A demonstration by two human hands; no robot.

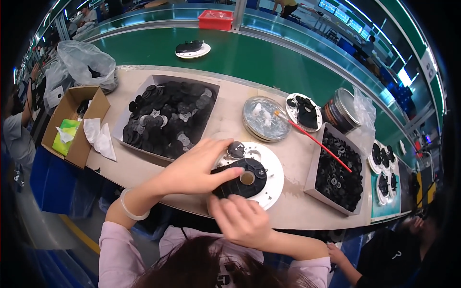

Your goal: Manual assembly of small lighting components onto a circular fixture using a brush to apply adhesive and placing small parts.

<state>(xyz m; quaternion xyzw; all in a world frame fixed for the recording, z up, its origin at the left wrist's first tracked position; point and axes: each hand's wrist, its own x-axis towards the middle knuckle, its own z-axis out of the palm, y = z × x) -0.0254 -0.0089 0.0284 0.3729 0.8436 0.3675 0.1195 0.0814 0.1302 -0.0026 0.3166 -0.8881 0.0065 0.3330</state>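
Note:
A white round base (274,178) lies on the bench before me, a black plastic housing (257,191) fitted on top. Beside the housing's far left side sits a small black disc (236,150). My left hand (204,165) reaches over the assembly from the left and holds it. Its thumb presses on the housing beside a round hole, and its fingers reach the small disc. At the near edge is my right hand (244,222), fingers curled in against the housing. Whatever its fingertips pinch, if anything, is hidden.
A box of black discs (163,117) stands left, a box of small black parts (336,173) right. Behind are a round clear-lidded dish (265,117), a red-handled brush (321,144), another assembly (305,113) and a can (342,109). A green conveyor (144,53) runs beyond; a co-worker sits right.

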